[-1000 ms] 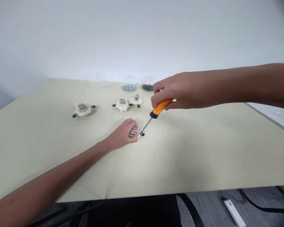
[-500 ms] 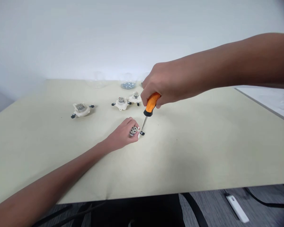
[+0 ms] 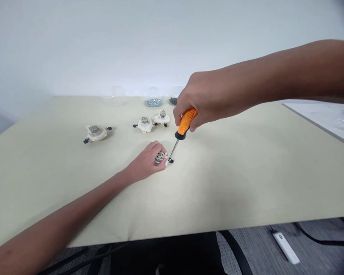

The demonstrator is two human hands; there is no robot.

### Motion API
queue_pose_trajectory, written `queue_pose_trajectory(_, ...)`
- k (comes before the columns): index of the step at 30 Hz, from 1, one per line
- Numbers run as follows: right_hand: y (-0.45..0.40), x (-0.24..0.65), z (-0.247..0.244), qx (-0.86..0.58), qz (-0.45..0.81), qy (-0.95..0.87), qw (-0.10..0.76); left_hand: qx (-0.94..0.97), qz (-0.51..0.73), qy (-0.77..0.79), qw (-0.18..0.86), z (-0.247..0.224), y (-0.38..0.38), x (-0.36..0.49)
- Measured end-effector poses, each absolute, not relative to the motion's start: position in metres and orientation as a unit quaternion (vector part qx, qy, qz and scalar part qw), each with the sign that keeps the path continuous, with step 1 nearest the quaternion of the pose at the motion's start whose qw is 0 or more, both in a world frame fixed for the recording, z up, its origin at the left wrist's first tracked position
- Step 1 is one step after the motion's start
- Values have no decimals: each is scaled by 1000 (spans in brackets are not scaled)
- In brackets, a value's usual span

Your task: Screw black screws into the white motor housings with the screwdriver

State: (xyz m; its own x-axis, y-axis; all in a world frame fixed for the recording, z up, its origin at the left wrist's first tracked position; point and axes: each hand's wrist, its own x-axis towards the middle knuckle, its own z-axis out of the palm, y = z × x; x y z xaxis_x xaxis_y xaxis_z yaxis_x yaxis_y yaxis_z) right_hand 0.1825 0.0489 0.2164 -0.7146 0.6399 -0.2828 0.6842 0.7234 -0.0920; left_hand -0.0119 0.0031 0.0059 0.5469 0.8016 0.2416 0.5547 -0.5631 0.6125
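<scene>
Nearest the wearer, well below and to the right of the held motor unit, a slim white plastic bar (image 3: 286, 248) lies on a grey streaked floor (image 3: 256, 248) beside a black cable (image 3: 318, 241). Above the floor spreads a pale cream, smooth-topped table (image 3: 232, 183).

The held motor unit (image 3: 160, 157), a round silvery motor on a white plastic mount, is low over the table, near its middle; whether it touches the tabletop cannot be told. The left hand (image 3: 146, 162) reaches it from the left, its fingers and thumb closed around the motor and mount. At the unit's right side a small black end piece (image 3: 171, 160) sticks out past the fingertips.

The orange-and-black-handled screwdriver (image 3: 187, 119) slants down from the upper right of the held motor unit, its metal tip at the black end piece. The right hand (image 3: 202, 99) is clamped around the orange handle.

Farther off, a white-mounted motor with black ends (image 3: 96, 131) sits well to the left of the held motor unit. Beyond the held motor unit and slightly left are a second white motor assembly (image 3: 145, 125) and, just beside it, a third white motor assembly (image 3: 162, 117).

Behind these stand a clear bowl (image 3: 118, 92), a clear bowl of silvery small parts (image 3: 153, 102) and a clear bowl of dark small parts (image 3: 173, 101), before a pale wall (image 3: 160, 46).
</scene>
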Motion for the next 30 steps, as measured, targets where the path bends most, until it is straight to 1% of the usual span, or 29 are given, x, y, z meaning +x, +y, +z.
queue_pose_trajectory(3,54,184,213,363,-88,917,144,844,258,403,241,5,3,-12)
queue_pose_trajectory(7,55,188,211,348,-65,922,155,844,263,403,236,5,2,-12)
queue_pose_trajectory(11,46,197,209,331,-43,932,141,840,270,409,233,5,3,-13)
queue_pose_trajectory(14,35,211,207,358,-39,925,124,837,278,408,235,5,4,-13)
queue_pose_trajectory(17,29,235,196,409,-48,908,75,826,286,418,249,6,3,-13)
queue_pose_trajectory(19,27,256,178,438,-81,895,36,815,289,431,258,7,3,-12)
queue_pose_trajectory(22,23,287,130,504,-138,852,-30,800,295,448,269,11,2,-12)
queue_pose_trajectory(24,16,300,92,548,-142,814,-128,788,302,458,279,13,1,-12)
queue_pose_trajectory(25,12,303,73,555,-160,800,-161,780,308,465,283,13,1,-12)
queue_pose_trajectory(27,4,304,42,572,-181,774,-204,761,328,480,287,14,0,-13)
queue_pose_trajectory(30,0,296,15,592,-151,756,-236,733,370,489,295,13,-2,-15)
